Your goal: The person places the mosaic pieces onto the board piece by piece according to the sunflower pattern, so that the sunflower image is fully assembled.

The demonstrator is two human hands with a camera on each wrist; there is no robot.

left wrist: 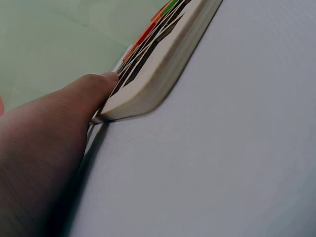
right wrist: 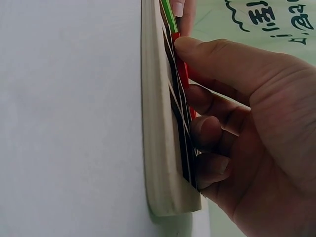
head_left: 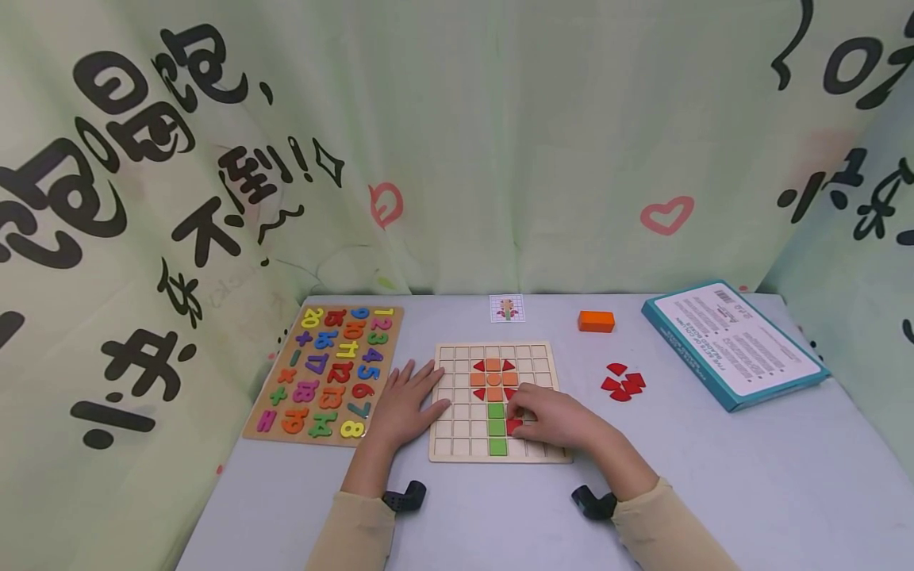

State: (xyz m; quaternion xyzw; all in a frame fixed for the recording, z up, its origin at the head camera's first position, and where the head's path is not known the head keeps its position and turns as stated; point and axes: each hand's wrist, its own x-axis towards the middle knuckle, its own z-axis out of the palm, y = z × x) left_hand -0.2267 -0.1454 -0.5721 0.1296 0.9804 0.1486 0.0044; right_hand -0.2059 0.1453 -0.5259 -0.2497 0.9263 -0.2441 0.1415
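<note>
A wooden grid board [head_left: 457, 456] lies flat on the table. Orange squares, an orange round piece and red triangles form a figure in its upper middle, above a column of green squares [head_left: 497, 428]. My right hand [head_left: 553, 416] pinches a red piece [right wrist: 181, 66] just right of that column, low over the cells; its full shape is hidden by the fingers. My left hand [head_left: 405, 406] lies with fingers spread at the board's left edge, its thumb [left wrist: 94, 94] touching the rim.
Left of the board lies a number puzzle board [head_left: 328, 373]. Loose red pieces [head_left: 620, 388] are at the right. Behind are a small pattern card [head_left: 507, 308] and an orange block [head_left: 596, 321]. A teal-edged box [head_left: 735, 341] sits at the far right, before a printed curtain [head_left: 457, 159].
</note>
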